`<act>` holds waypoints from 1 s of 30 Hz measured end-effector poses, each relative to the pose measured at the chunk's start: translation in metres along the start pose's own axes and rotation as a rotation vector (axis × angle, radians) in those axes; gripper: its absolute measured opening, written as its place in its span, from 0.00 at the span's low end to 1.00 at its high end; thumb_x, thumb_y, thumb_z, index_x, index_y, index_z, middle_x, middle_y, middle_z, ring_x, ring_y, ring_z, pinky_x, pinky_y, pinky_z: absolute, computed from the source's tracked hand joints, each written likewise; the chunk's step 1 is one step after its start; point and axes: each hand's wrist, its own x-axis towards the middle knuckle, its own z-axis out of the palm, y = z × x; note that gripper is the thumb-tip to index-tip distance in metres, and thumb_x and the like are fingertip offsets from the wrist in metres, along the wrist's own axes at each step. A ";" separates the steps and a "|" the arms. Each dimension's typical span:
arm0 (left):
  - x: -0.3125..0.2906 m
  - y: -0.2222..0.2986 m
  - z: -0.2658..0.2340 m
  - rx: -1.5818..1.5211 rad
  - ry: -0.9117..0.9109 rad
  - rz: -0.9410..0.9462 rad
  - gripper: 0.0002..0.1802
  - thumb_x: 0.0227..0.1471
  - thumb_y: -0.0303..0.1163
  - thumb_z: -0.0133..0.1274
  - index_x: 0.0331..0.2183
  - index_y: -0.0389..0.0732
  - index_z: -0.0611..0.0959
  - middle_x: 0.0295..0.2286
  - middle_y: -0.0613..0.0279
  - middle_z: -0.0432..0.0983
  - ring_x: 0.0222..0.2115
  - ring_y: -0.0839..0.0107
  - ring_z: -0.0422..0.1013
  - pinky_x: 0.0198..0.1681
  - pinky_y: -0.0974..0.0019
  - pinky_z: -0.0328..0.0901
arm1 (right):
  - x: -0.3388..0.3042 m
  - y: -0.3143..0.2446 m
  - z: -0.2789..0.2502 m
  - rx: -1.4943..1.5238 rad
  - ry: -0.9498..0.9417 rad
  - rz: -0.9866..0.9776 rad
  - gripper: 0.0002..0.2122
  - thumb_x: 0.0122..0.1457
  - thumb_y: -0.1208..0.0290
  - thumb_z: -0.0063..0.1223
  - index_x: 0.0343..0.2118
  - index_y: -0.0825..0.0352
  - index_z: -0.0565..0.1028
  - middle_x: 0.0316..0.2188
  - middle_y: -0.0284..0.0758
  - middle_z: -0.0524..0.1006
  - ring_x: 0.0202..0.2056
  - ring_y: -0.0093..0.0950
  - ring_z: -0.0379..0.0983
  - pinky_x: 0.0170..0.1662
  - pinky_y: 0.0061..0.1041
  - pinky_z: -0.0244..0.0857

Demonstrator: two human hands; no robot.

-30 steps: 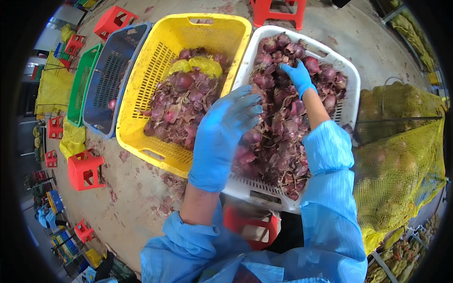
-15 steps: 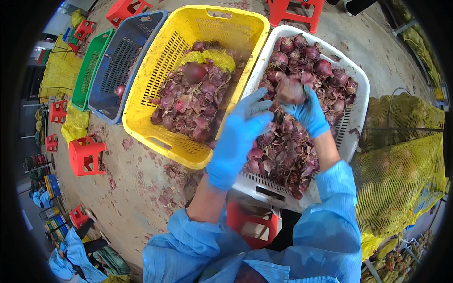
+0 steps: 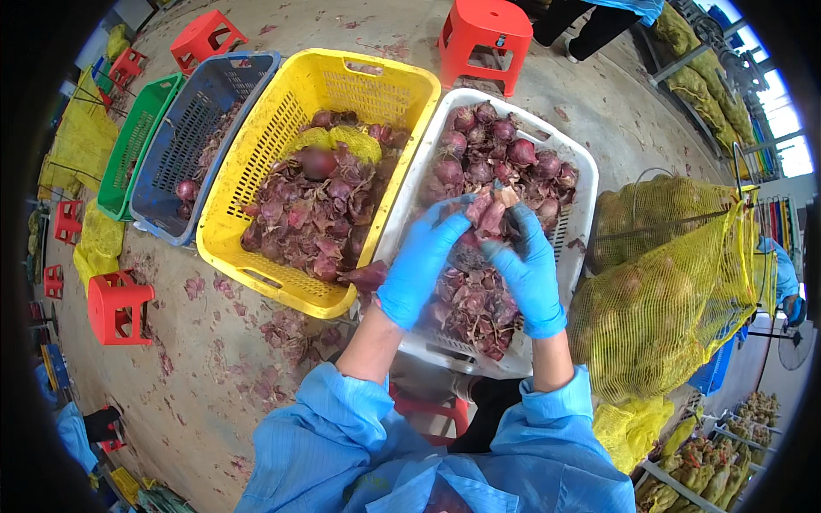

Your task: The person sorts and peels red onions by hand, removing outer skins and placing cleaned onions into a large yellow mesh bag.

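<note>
Both my hands wear blue gloves and meet above a white crate of red onions and loose papery skins. Between the fingertips is a red onion with ragged, peeling skin, partly hidden and blurred. My left hand curls around its left side. On the other side, my right hand grips it with thumb and fingers. A dark red flake of onion skin shows beside my left wrist, near the yellow crate's corner.
Left of the white crate stand a yellow crate heaped with onion skins, a blue crate and a green crate. Red stools stand about. At right are full yellow mesh sacks. A person in dark trousers stands at the far side.
The view has shifted, so the crates sit lower and further left. My left hand, with its fingers spread before, now closes on the onion that my right hand was holding.
</note>
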 end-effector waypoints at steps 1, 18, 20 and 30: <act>-0.002 0.000 0.001 0.072 0.032 0.017 0.27 0.56 0.38 0.56 0.54 0.38 0.73 0.47 0.61 0.73 0.47 0.76 0.69 0.50 0.71 0.65 | -0.004 -0.014 0.007 0.020 0.048 0.003 0.21 0.56 0.73 0.57 0.53 0.72 0.70 0.44 0.40 0.74 0.44 0.30 0.72 0.48 0.28 0.66; 0.008 -0.008 0.001 0.011 -0.101 0.155 0.30 0.61 0.48 0.46 0.57 0.39 0.70 0.47 0.56 0.74 0.46 0.69 0.71 0.54 0.65 0.64 | -0.016 0.080 -0.053 1.227 0.359 0.330 0.16 0.57 0.76 0.57 0.49 0.66 0.73 0.42 0.35 0.78 0.39 0.27 0.74 0.43 0.27 0.71; 0.004 -0.006 -0.002 0.081 -0.079 0.139 0.31 0.61 0.50 0.45 0.57 0.38 0.69 0.47 0.56 0.73 0.47 0.69 0.71 0.54 0.64 0.64 | -0.011 0.031 -0.025 0.724 0.247 0.245 0.25 0.54 0.75 0.59 0.56 0.65 0.68 0.48 0.35 0.73 0.45 0.26 0.71 0.47 0.27 0.68; 0.010 -0.021 0.012 -0.408 -0.089 -0.067 0.30 0.61 0.49 0.47 0.57 0.40 0.68 0.49 0.58 0.72 0.49 0.67 0.69 0.51 0.64 0.66 | -0.010 0.010 -0.002 0.462 0.218 0.178 0.26 0.53 0.76 0.58 0.57 0.69 0.67 0.51 0.37 0.72 0.51 0.24 0.68 0.56 0.24 0.61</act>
